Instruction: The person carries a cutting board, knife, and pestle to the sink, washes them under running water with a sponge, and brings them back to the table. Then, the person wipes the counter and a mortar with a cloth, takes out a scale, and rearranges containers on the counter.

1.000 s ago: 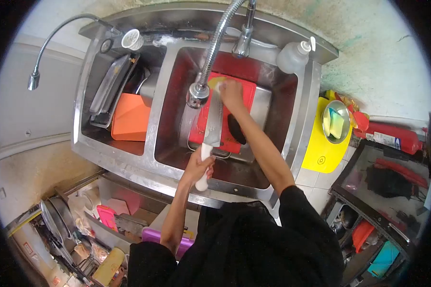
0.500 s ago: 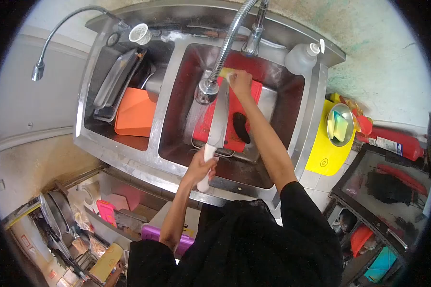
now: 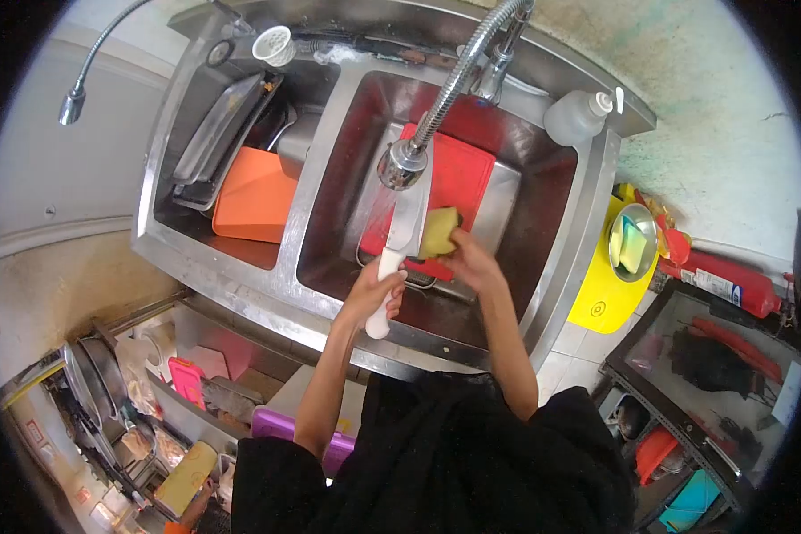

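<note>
My left hand (image 3: 372, 294) is wrapped round the white handle of a large knife (image 3: 407, 220), whose blade points away from me over the right sink basin. My right hand (image 3: 473, 260) pinches a yellow sponge (image 3: 440, 233) just right of the blade, near the handle end. Water runs from the spray faucet head (image 3: 402, 166) beside the blade, and the head hides part of the blade's far end. Below lies a red cutting board (image 3: 465, 169) on a metal tray (image 3: 505, 198) in the basin.
The left basin holds an orange board (image 3: 255, 198) and metal trays (image 3: 215, 133). A soap bottle (image 3: 577, 117) stands at the back right rim. Right of the sink, a metal bowl (image 3: 633, 242) with sponges rests on a yellow board (image 3: 596, 303).
My right hand has come back toward me with the sponge, from the blade's far end to near the handle. The dark object on the red board is no longer visible. The view has shifted slightly.
</note>
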The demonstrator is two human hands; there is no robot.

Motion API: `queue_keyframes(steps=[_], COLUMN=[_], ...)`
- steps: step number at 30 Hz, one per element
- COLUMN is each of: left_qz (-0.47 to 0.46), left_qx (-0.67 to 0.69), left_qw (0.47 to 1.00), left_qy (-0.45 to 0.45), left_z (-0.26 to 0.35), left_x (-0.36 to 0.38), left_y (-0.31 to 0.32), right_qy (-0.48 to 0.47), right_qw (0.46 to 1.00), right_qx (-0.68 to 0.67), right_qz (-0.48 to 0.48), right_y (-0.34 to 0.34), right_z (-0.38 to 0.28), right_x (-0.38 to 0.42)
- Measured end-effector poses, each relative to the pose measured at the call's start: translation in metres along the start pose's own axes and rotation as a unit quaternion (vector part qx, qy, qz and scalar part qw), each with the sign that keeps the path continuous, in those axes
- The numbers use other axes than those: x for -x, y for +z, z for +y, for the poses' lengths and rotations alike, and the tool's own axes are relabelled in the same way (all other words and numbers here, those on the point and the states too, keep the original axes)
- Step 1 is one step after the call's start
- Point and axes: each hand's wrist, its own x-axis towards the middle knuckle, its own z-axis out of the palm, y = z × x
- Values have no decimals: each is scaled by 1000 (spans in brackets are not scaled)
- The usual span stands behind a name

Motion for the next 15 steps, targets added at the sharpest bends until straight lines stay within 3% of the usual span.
queue_keyframes(steps=[7, 15], left_qz=[-25, -9], left_qx=[46, 15], left_qw=[999, 999], left_qy=[-14, -29], left_z=[2, -2], left_x=[1, -2], left_y=[-6, -9], right_qy=[-36, -51], right_qw=[982, 994], right_qx=[-47, 33], right_qz=[-179, -88], right_y=[10, 12], right_z=[17, 27], right_x=[1, -20])
